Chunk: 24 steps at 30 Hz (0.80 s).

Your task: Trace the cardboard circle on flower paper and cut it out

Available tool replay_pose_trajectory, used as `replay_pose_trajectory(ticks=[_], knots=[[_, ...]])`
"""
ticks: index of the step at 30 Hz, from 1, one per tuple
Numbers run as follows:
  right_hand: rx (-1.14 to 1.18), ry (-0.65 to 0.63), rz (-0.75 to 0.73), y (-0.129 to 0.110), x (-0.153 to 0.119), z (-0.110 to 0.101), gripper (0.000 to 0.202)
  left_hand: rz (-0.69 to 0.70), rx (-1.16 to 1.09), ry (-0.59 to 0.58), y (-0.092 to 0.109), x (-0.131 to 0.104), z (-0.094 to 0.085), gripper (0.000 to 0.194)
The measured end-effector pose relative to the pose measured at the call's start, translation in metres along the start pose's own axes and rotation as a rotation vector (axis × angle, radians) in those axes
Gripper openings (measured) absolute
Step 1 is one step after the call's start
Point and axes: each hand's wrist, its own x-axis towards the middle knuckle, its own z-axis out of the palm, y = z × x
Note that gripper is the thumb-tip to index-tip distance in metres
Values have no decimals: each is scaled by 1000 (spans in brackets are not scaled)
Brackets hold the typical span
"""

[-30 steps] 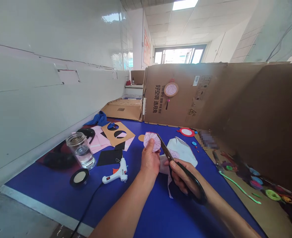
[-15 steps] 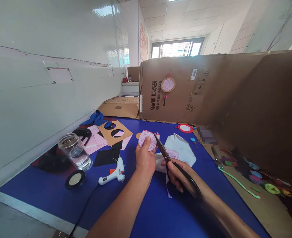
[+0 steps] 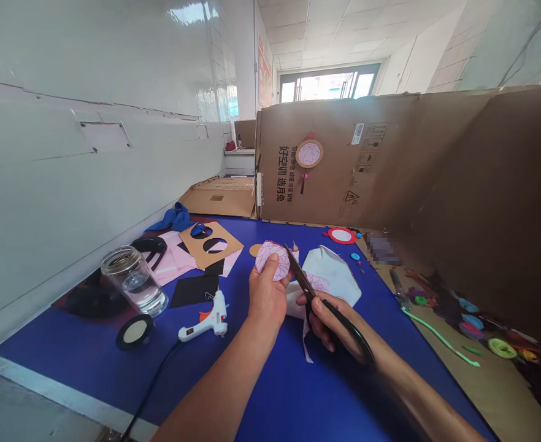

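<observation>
Pinched in my left hand (image 3: 269,291) is a round piece of pink patterned fabric (image 3: 267,253), its thumb flat across the front. My right hand (image 3: 328,322) grips black-handled scissors (image 3: 303,279), whose blades point up and left at the right edge of the fabric circle. A narrow trimmed strip (image 3: 306,347) hangs below, between my hands. Behind the blades lies a larger white-backed fabric piece (image 3: 337,267) on the blue table. A tan disc (image 3: 254,250) shows just left of the fabric circle; part of it is hidden.
To the left are a white glue gun (image 3: 206,320), a glass jar of water (image 3: 137,282), a black tape roll (image 3: 134,332) and a cardboard sheet with round holes (image 3: 192,253). A red-rimmed oval (image 3: 341,236) lies at the back. Craft bits line the right side beneath cardboard walls (image 3: 390,159).
The view has shifted slightly. My hands keep nearly the same pose, with the scissors still at the fabric circle's right edge; the hanging strip has swung a little left.
</observation>
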Motion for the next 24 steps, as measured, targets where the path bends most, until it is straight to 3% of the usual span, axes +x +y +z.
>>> replay_pose_trajectory(ticks=[24], knots=[[-68, 27, -1, -2, 0, -2, 68, -27, -58, 44, 1, -7, 6, 32]])
